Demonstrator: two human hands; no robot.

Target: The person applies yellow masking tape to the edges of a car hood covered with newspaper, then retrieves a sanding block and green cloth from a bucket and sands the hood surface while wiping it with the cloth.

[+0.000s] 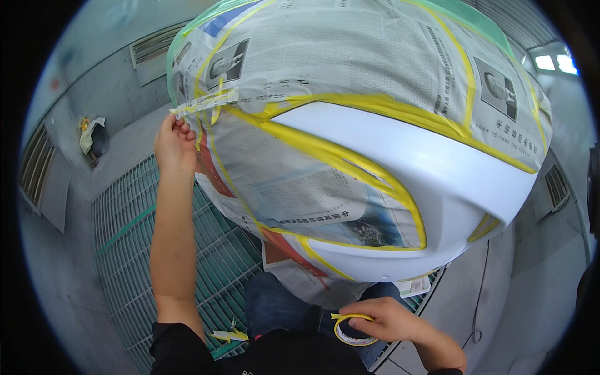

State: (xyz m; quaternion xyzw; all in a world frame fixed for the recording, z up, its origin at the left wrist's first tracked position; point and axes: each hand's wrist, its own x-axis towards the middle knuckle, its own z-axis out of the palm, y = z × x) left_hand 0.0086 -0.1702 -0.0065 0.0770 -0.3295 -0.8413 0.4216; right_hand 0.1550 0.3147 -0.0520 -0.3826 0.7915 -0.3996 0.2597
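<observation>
My left hand (176, 138) pinches the outer end of a narrow newspaper strip with yellow tape along it (208, 101). The strip's other end lies against the newspaper covering (337, 51) over a car body. Low in front of me, my right hand (384, 318) grips a roll of yellow masking tape (356, 341), with a short tail of tape sticking out. Yellow tape (375, 105) edges the paper along a white, smooth car bumper (450, 173). A lower newspaper sheet (300, 197), also bordered with yellow tape, covers the area around the wheel side.
Green-tinted metal floor grating (126, 243) lies to the left, with crumpled tape and paper (229, 336) on it. Green film (478, 21) borders the paper at the top. Grey walls carry vents (157, 44). A thin cable (483, 281) runs along the right-hand floor.
</observation>
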